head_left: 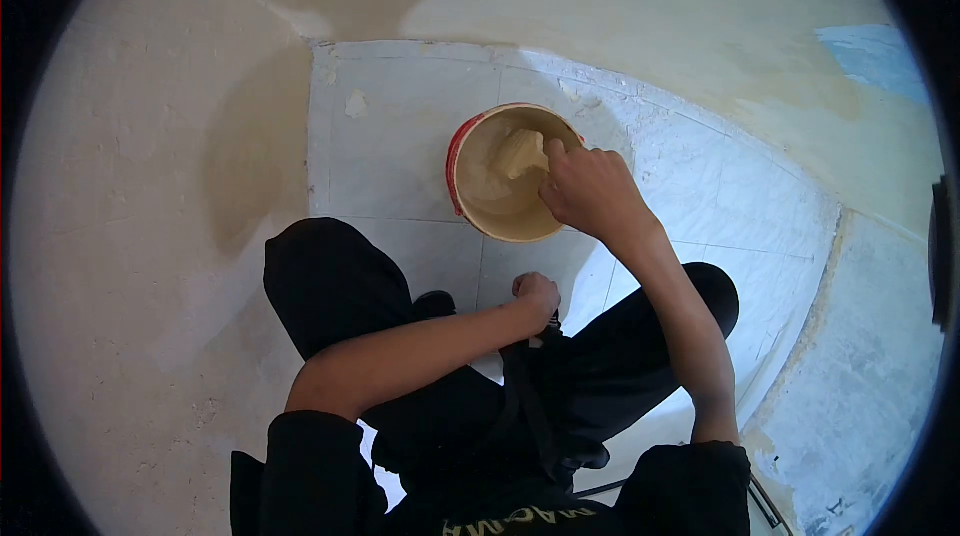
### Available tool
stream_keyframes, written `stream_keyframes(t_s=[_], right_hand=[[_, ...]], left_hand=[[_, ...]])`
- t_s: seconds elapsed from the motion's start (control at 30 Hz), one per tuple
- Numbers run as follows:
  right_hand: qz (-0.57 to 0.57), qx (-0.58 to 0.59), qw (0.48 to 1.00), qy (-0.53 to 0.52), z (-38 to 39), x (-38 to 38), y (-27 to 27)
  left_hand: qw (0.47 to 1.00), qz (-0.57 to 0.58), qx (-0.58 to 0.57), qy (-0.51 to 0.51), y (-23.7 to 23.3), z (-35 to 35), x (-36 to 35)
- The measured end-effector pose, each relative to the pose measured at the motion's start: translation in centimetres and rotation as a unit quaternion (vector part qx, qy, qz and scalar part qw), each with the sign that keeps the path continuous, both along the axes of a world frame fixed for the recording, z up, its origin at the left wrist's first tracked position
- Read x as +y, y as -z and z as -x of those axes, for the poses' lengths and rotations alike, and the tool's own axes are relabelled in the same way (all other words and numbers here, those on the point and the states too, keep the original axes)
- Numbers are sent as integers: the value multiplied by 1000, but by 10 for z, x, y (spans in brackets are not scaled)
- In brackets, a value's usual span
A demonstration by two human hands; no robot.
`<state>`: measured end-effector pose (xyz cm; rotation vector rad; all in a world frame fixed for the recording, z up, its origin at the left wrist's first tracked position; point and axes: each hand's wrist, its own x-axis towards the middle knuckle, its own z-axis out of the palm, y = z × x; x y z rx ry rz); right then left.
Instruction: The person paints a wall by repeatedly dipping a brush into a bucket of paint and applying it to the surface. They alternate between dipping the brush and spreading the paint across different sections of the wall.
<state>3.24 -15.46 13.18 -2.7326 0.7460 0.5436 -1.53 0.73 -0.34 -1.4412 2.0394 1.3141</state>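
A round bucket [458, 161] with a red outer side and a cream-smeared inside stands on the tiled floor. My right hand [597, 192] reaches over its right rim, closed around what looks like a putty knife [521, 153]. Its wide end, coated in cream-coloured paste, is inside the bucket; the handle is mostly hidden by my fingers. Wet-looking paste [500, 191] lines the bucket's lower inside. My left hand [537, 298] is curled into a loose fist between my knees, apart from the bucket, and no object shows in it.
Pale floor tiles [400, 151] surround the bucket, with dried splotches and dusty edges. A beige plastered wall [150, 186] rises at left, another wall [650, 6] along the far side. At right is a bluish patchy wall [860, 356]. My bent knees [325, 271] flank the near side.
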Motion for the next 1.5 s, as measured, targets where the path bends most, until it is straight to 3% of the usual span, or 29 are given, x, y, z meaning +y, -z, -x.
stream_keyframes(t_s=[0.2,0.37,0.47,0.6,0.77,0.83,1.07,1.23,1.5], right_hand=[[-19,33,999,-18,8,-1,15],[-20,-6,1000,-21,4,2,10],[8,-54,998,-34,3,7,13],[13,-81,996,-23,-5,9,15],[-63,-98,993,23,-14,8,16],[-65,-90,994,25,-18,10,19],[-45,-83,995,28,-22,9,30],[-48,-71,996,32,-27,8,38],[-55,-72,995,29,-32,7,40]], left_hand=[[999,-12,-29,-15,-11,2,-14],[999,-18,-29,-40,5,5,-17],[1000,-5,-14,11,9,8,-8],[999,-9,-36,-26,-1,0,-2],[1000,-7,10,-20,-3,4,6],[998,46,-14,-40,1,14,8],[1000,12,-17,-15,-18,-6,-4],[997,9,-7,-70,-9,-4,2],[998,-37,-7,-49,-10,-14,0]])
